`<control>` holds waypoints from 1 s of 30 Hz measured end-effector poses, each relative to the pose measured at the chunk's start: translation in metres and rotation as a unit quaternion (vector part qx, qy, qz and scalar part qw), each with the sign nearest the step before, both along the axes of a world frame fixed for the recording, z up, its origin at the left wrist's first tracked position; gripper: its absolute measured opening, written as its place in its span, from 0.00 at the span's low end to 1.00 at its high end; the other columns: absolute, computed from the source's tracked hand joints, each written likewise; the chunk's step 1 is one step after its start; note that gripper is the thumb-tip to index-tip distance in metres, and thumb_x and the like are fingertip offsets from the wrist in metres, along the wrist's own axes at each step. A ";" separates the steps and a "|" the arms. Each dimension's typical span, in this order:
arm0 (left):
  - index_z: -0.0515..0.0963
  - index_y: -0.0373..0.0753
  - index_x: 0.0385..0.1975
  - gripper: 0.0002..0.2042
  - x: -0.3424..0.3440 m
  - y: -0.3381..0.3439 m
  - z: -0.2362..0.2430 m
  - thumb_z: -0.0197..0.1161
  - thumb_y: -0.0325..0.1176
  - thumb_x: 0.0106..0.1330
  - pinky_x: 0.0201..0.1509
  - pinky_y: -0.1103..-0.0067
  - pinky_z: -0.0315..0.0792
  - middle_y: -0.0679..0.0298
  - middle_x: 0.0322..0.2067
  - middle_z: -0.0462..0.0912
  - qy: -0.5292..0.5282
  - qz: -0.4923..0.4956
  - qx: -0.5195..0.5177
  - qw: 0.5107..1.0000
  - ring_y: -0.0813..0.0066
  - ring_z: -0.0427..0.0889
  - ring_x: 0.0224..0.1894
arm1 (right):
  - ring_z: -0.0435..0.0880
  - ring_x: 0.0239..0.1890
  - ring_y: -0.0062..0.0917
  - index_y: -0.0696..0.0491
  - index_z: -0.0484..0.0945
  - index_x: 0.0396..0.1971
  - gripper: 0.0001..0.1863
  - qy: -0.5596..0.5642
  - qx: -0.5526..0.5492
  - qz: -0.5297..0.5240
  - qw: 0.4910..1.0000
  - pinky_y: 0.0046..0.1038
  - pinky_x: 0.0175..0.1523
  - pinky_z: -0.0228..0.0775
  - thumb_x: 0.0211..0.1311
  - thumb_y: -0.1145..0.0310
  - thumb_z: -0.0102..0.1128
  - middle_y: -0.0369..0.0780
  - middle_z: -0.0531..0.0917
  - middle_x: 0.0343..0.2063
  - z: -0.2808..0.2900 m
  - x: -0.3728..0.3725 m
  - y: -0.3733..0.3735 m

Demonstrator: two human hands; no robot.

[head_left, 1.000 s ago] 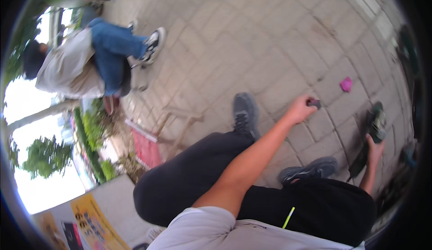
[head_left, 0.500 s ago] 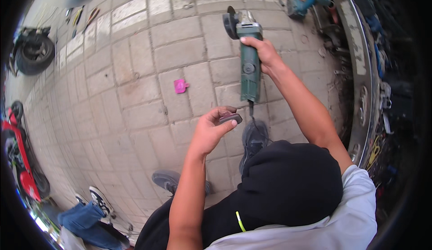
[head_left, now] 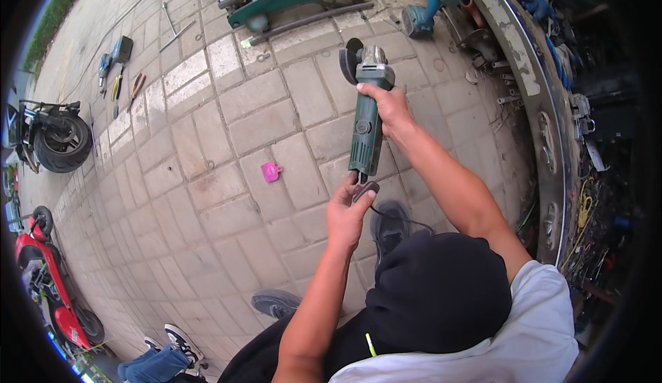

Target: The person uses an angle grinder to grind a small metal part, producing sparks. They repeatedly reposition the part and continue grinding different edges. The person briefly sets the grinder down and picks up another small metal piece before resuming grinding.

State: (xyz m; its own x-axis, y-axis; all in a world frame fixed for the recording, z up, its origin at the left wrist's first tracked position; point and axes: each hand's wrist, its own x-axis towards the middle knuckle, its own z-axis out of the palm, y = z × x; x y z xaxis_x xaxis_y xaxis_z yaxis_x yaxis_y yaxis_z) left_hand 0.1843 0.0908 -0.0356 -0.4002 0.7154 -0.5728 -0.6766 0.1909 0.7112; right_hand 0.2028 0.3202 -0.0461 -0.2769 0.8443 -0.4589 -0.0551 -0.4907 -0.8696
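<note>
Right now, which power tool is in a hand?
The green angle grinder, gripped by the right hand; the teal tool near the top and the blue tool at left are unheld.

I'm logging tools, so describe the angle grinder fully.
The angle grinder has a long green casing, plastic by its look, with vent slots near the rear, a round cap on its side, a silvery head and a dark disc at the head's left. It is held over the paving, head toward the view's top. The right hand grips it behind the head; a dark cord leaves its rear, where the left hand is close, contact unclear.
</note>
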 end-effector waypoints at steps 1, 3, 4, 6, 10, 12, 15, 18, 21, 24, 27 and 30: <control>0.80 0.34 0.37 0.10 0.001 -0.001 -0.002 0.71 0.24 0.58 0.63 0.75 0.65 0.51 0.57 0.76 -0.013 0.004 -0.001 1.000 0.70 0.73 0.60 | 0.77 0.20 0.23 0.58 0.77 0.27 0.15 0.000 0.005 0.001 1.000 0.30 0.26 0.72 0.45 0.67 0.73 0.37 0.78 0.23 -0.002 0.000 -0.001; 0.79 0.33 0.38 0.10 0.004 -0.001 -0.004 0.70 0.24 0.58 0.63 0.75 0.65 0.53 0.54 0.78 -0.032 -0.002 -0.001 0.999 0.70 0.74 0.59 | 0.78 0.20 0.22 0.59 0.77 0.27 0.15 0.001 0.016 0.003 1.000 0.29 0.26 0.72 0.45 0.67 0.73 0.38 0.79 0.23 -0.007 -0.004 -0.002; 0.79 0.33 0.38 0.10 0.007 0.001 -0.006 0.70 0.24 0.58 0.63 0.75 0.66 0.53 0.54 0.79 -0.043 -0.015 0.000 0.999 0.71 0.74 0.57 | 0.78 0.20 0.22 0.59 0.78 0.27 0.14 -0.029 0.081 0.016 0.996 0.28 0.27 0.71 0.45 0.68 0.73 0.38 0.79 0.23 -0.014 -0.003 0.000; 0.80 0.33 0.39 0.10 0.024 -0.004 -0.012 0.69 0.23 0.58 0.62 0.77 0.67 0.56 0.51 0.81 -0.010 -0.046 0.030 0.998 0.72 0.75 0.55 | 0.77 0.21 0.21 0.58 0.78 0.28 0.14 -0.018 0.060 0.030 0.998 0.27 0.27 0.71 0.46 0.67 0.72 0.37 0.78 0.23 -0.015 -0.011 -0.003; 0.79 0.32 0.46 0.16 0.024 -0.007 -0.015 0.70 0.30 0.60 0.59 0.76 0.68 0.60 0.51 0.80 0.007 -0.024 -0.010 1.000 0.72 0.77 0.51 | 0.76 0.22 0.19 0.58 0.78 0.28 0.14 -0.052 0.101 0.076 0.991 0.26 0.27 0.70 0.45 0.67 0.73 0.36 0.78 0.23 -0.022 -0.019 0.006; 0.77 0.33 0.45 0.12 -0.018 -0.016 -0.010 0.67 0.29 0.63 0.49 0.75 0.72 0.63 0.43 0.82 -0.080 0.111 -0.047 0.989 0.76 0.78 0.43 | 0.75 0.21 0.19 0.58 0.78 0.28 0.15 -0.070 0.134 0.125 0.981 0.26 0.27 0.69 0.44 0.66 0.73 0.36 0.79 0.22 -0.020 -0.017 0.012; 0.73 0.42 0.45 0.09 -0.087 -0.045 -0.025 0.63 0.29 0.67 0.45 0.69 0.75 0.65 0.40 0.82 -0.117 0.234 0.033 0.965 0.73 0.80 0.39 | 0.77 0.25 0.18 0.58 0.80 0.31 0.14 -0.081 0.145 0.204 0.965 0.25 0.31 0.71 0.43 0.69 0.73 0.34 0.81 0.25 -0.009 -0.007 0.016; 0.73 0.39 0.45 0.10 -0.132 -0.073 -0.038 0.63 0.28 0.67 0.48 0.68 0.78 0.62 0.39 0.81 -0.070 0.264 0.049 0.961 0.70 0.81 0.38 | 0.79 0.32 0.21 0.59 0.76 0.42 0.24 -0.117 0.112 0.276 0.947 0.26 0.38 0.73 0.43 0.69 0.73 0.38 0.81 0.33 -0.004 0.003 0.007; 0.73 0.37 0.45 0.11 -0.150 -0.086 -0.034 0.63 0.27 0.66 0.49 0.67 0.78 0.59 0.40 0.81 -0.046 0.242 0.079 0.966 0.68 0.81 0.39 | 0.78 0.34 0.21 0.59 0.75 0.45 0.27 -0.075 0.079 0.350 0.930 0.26 0.39 0.73 0.42 0.69 0.73 0.39 0.80 0.35 0.009 0.012 -0.015; 0.73 0.35 0.46 0.11 -0.153 -0.092 -0.031 0.64 0.25 0.65 0.49 0.68 0.79 0.59 0.41 0.81 -0.022 0.237 0.082 0.968 0.67 0.82 0.40 | 0.78 0.38 0.21 0.59 0.74 0.48 0.30 -0.050 0.035 0.421 0.905 0.26 0.45 0.72 0.41 0.69 0.73 0.38 0.80 0.37 0.018 0.013 -0.043; 0.74 0.35 0.46 0.12 -0.156 -0.096 -0.031 0.65 0.24 0.64 0.48 0.69 0.81 0.58 0.41 0.81 -0.007 0.237 0.075 0.969 0.66 0.83 0.40 | 0.78 0.40 0.22 0.61 0.73 0.49 0.32 -0.036 0.004 0.465 0.884 0.25 0.49 0.71 0.40 0.68 0.73 0.39 0.80 0.39 0.026 0.013 -0.066; 0.74 0.34 0.47 0.14 -0.160 -0.098 -0.027 0.66 0.24 0.63 0.47 0.69 0.81 0.58 0.42 0.81 0.008 0.232 0.060 0.971 0.66 0.83 0.41 | 0.78 0.42 0.24 0.61 0.72 0.51 0.35 -0.049 0.003 0.499 0.865 0.27 0.50 0.71 0.39 0.67 0.74 0.41 0.80 0.41 0.037 0.013 -0.082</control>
